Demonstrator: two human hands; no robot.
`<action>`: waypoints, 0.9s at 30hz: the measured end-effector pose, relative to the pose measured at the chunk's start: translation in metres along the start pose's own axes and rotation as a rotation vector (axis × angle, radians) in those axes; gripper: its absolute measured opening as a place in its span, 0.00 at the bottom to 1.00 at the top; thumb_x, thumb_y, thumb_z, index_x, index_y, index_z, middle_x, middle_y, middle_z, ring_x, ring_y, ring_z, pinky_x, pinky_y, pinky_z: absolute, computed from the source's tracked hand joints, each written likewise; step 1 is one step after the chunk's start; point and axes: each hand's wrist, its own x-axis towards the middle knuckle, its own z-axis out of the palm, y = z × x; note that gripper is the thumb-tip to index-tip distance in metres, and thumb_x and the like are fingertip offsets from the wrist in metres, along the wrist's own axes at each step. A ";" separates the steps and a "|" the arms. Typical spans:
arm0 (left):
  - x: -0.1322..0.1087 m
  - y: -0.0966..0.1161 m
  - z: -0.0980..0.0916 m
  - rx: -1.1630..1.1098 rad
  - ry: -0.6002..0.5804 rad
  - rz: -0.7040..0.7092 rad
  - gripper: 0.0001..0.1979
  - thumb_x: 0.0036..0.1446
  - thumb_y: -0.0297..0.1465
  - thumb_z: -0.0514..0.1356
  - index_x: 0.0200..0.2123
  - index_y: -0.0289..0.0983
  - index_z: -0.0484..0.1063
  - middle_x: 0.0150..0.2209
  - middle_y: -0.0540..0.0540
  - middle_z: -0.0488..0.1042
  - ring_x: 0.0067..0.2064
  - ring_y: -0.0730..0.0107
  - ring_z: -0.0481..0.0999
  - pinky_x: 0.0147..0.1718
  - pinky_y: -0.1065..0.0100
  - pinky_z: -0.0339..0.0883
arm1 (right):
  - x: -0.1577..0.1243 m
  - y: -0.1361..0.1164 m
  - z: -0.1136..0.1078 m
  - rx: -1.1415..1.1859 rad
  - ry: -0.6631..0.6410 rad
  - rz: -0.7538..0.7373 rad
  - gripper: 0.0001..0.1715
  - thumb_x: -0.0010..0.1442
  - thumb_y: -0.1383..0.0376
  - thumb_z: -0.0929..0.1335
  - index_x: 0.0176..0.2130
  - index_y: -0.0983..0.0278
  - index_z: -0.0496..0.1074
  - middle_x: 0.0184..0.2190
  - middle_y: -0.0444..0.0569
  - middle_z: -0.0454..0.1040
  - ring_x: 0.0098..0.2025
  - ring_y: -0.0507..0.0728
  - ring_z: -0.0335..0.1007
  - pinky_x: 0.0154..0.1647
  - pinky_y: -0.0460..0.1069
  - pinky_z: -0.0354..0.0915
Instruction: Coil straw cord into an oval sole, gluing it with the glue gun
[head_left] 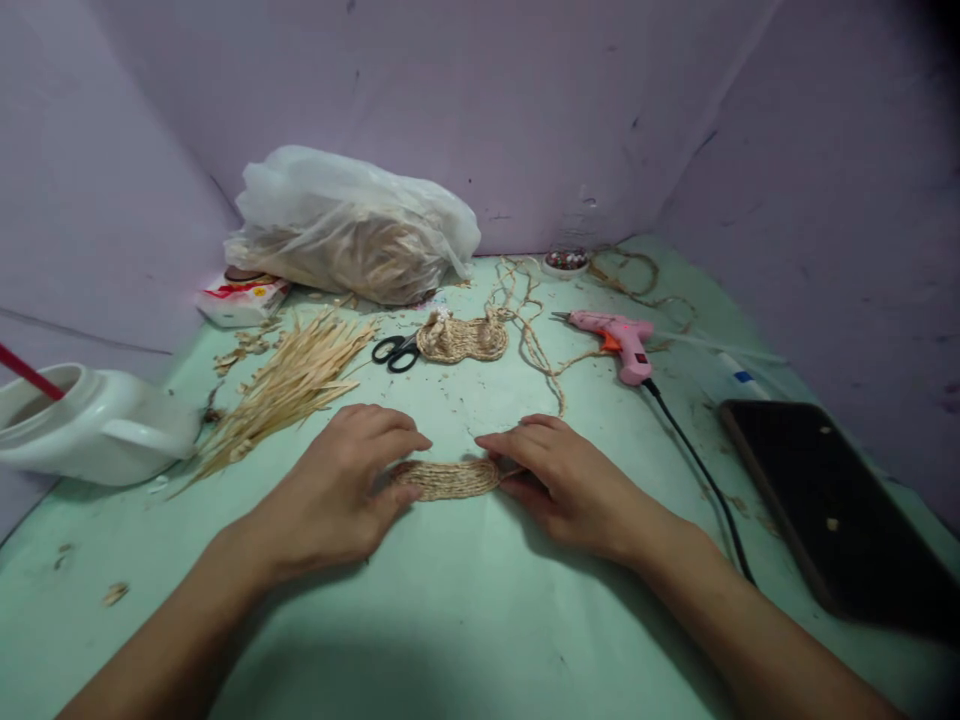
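A flat oval coil of tan braided straw cord lies on the pale green tabletop between my hands. My left hand grips its left end, with the thumb at the near side and the fingers curled above. At the other end, my right hand has its fingers closed around the coil's edge and a strand of cord. Part of that grip is hidden behind the fingers. Beyond the hands rests a second woven straw piece, shaped like a mask, with loose cord trailing to its right.
Black-handled scissors and a bundle of dry straw lie left of centre. A pink glue gun with a black cable and a dark phone lie right. A white jug, a straw-filled plastic bag and a bead dish stand around.
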 end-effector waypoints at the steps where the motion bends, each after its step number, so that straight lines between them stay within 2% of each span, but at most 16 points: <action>1: -0.002 -0.004 -0.004 -0.001 -0.059 -0.039 0.12 0.54 0.29 0.59 0.43 0.38 0.71 0.43 0.43 0.73 0.44 0.61 0.70 0.45 0.58 0.61 | 0.000 0.000 0.000 -0.010 -0.006 -0.002 0.20 0.58 0.70 0.65 0.51 0.67 0.67 0.39 0.52 0.76 0.41 0.58 0.69 0.47 0.56 0.60; 4: -0.006 -0.006 -0.010 0.039 -0.189 -0.116 0.13 0.52 0.30 0.61 0.43 0.39 0.72 0.43 0.45 0.72 0.45 0.59 0.70 0.46 0.57 0.60 | 0.000 -0.001 0.002 -0.046 0.011 -0.009 0.21 0.57 0.64 0.69 0.50 0.67 0.68 0.42 0.53 0.75 0.43 0.60 0.67 0.48 0.58 0.59; 7: -0.005 -0.002 -0.011 0.055 -0.272 -0.156 0.12 0.51 0.29 0.62 0.41 0.40 0.73 0.42 0.46 0.72 0.45 0.59 0.69 0.46 0.57 0.59 | 0.001 -0.003 0.009 -0.091 0.109 -0.024 0.19 0.57 0.61 0.69 0.48 0.67 0.69 0.42 0.55 0.74 0.43 0.61 0.66 0.48 0.60 0.58; 11: -0.006 -0.005 -0.019 0.047 -0.306 -0.222 0.13 0.51 0.29 0.62 0.42 0.41 0.73 0.42 0.46 0.72 0.46 0.60 0.68 0.46 0.59 0.59 | 0.008 -0.014 0.020 -0.119 0.212 -0.016 0.16 0.57 0.62 0.68 0.45 0.66 0.71 0.40 0.55 0.74 0.41 0.61 0.65 0.51 0.63 0.55; 14: -0.009 -0.011 -0.025 0.050 -0.328 -0.253 0.13 0.51 0.30 0.62 0.42 0.41 0.73 0.42 0.46 0.72 0.45 0.60 0.69 0.45 0.59 0.59 | 0.017 -0.022 0.028 -0.089 0.185 -0.007 0.16 0.56 0.64 0.69 0.45 0.66 0.71 0.39 0.53 0.75 0.40 0.61 0.65 0.49 0.61 0.56; 17: -0.010 -0.012 -0.024 0.055 -0.332 -0.260 0.13 0.51 0.30 0.61 0.42 0.41 0.73 0.41 0.46 0.72 0.44 0.60 0.69 0.46 0.58 0.58 | 0.024 -0.027 0.034 -0.050 0.163 -0.013 0.15 0.56 0.69 0.68 0.45 0.66 0.71 0.34 0.50 0.76 0.37 0.59 0.65 0.44 0.58 0.58; 21: -0.010 -0.009 -0.020 0.057 -0.321 -0.244 0.09 0.51 0.30 0.59 0.37 0.41 0.74 0.37 0.46 0.72 0.43 0.59 0.69 0.46 0.58 0.58 | 0.027 -0.028 0.038 -0.032 0.172 0.019 0.15 0.57 0.70 0.67 0.46 0.68 0.70 0.31 0.50 0.76 0.35 0.59 0.66 0.40 0.57 0.60; 23: -0.010 -0.008 -0.021 0.052 -0.301 -0.284 0.06 0.51 0.30 0.59 0.34 0.40 0.74 0.35 0.45 0.73 0.41 0.60 0.71 0.41 0.61 0.60 | 0.026 -0.029 0.037 -0.056 0.149 0.040 0.15 0.57 0.68 0.66 0.46 0.67 0.69 0.32 0.51 0.76 0.35 0.59 0.67 0.39 0.57 0.61; 27: -0.009 -0.007 -0.021 0.020 -0.230 -0.546 0.07 0.50 0.33 0.58 0.28 0.39 0.75 0.27 0.46 0.73 0.28 0.64 0.70 0.26 0.67 0.55 | 0.020 -0.029 0.034 -0.117 0.096 0.211 0.20 0.56 0.63 0.66 0.49 0.66 0.67 0.35 0.53 0.74 0.36 0.61 0.69 0.36 0.57 0.64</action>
